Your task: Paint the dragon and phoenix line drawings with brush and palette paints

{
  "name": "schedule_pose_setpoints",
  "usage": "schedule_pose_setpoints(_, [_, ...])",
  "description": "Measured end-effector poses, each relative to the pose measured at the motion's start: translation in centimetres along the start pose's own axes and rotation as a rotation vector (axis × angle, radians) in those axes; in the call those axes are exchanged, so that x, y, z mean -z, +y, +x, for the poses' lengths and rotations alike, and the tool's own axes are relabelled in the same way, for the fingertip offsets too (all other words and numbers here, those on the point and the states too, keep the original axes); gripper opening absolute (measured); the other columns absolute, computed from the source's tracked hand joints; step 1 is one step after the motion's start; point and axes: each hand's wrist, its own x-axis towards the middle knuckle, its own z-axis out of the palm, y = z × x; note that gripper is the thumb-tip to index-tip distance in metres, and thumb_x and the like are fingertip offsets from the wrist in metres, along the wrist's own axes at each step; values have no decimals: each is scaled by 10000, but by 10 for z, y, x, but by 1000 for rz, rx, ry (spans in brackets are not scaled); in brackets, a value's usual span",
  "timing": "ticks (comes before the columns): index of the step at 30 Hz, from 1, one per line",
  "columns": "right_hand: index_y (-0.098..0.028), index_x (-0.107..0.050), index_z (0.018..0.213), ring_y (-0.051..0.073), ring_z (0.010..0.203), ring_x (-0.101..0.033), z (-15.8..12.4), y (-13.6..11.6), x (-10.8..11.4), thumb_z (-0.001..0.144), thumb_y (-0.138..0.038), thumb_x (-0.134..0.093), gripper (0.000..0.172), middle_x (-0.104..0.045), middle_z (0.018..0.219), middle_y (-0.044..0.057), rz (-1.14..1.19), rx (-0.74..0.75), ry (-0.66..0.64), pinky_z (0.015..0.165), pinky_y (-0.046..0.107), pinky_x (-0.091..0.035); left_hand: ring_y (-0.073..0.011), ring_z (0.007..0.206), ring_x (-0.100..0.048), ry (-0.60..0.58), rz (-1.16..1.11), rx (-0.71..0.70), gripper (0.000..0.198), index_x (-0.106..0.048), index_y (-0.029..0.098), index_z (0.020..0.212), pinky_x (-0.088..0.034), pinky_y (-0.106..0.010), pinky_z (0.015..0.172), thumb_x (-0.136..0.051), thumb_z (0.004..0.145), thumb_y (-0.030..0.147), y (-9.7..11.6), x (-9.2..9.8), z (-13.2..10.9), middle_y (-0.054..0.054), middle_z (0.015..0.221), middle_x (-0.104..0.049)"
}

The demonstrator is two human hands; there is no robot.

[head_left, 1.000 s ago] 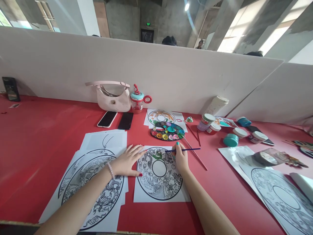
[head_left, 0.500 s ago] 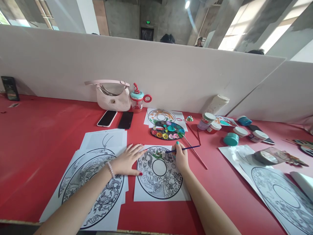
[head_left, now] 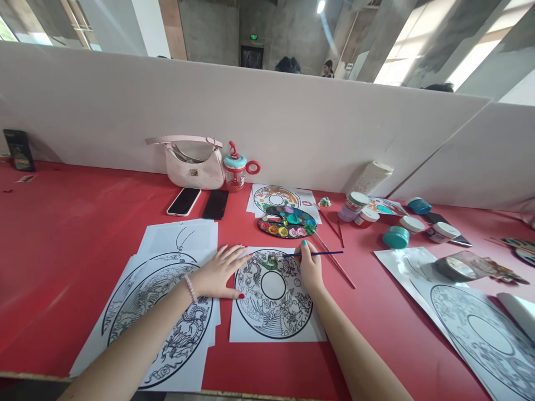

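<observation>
My right hand is closed on a thin blue paintbrush, its tip over the green-painted part near the top of a round dragon drawing on a white sheet. My left hand lies flat with fingers spread, pressing the sheet's left edge and the stack of larger printed sheets beside it. A paint palette with many colours sits just beyond the sheet.
On the red table: two phones, a pink bag, a small bottle, paint jars, loose brushes, a coloured print, more drawings at right. A white partition stands behind.
Nearly nothing: the brush tip shifted slightly over the green area and the view moved a little. Both hands stay in place.
</observation>
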Motion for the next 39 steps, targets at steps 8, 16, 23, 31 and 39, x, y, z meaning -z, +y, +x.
schedule_pose_setpoints(8, [-222,-367,574,97,433,-285,1,2,1,838,-541,-462,425,-306,469,-60,-1,-3,-5,422,249,-243,-373,1406,-134,-12,-1,1,984,-129,211,1501,-107,-546,1124,-379,765,815,0,0,0,-121,1555,-116])
schedule_pose_setpoints(16, [-226,-351,578,96,435,-282,1,1,0,844,-540,-456,425,-307,464,-61,-22,11,3,427,245,-237,-359,1414,-114,-30,9,8,981,-137,206,1499,-97,-536,1128,-362,767,820,2,3,0,-114,1557,-101])
schedule_pose_setpoints(23, [-221,-356,571,94,434,-291,0,-1,0,848,-552,-445,440,-316,455,-59,-38,16,8,430,240,-248,-363,1413,-110,-42,16,15,981,-148,193,1496,-91,-537,1127,-361,770,817,3,4,0,-126,1556,-102])
schedule_pose_setpoints(31, [-213,-367,579,85,432,-288,0,1,1,857,-519,-447,422,-313,462,-64,-33,1,20,428,230,-245,-353,1413,-120,-42,44,9,983,-125,205,1499,-96,-513,1128,-346,768,825,3,4,0,-129,1553,-113])
schedule_pose_setpoints(39, [-207,-386,556,83,424,-301,2,4,2,851,-502,-453,422,-307,463,-62,-6,-22,19,415,229,-240,-349,1411,-137,-25,60,2,975,-121,219,1500,-110,-500,1126,-354,770,821,1,3,0,-120,1552,-137])
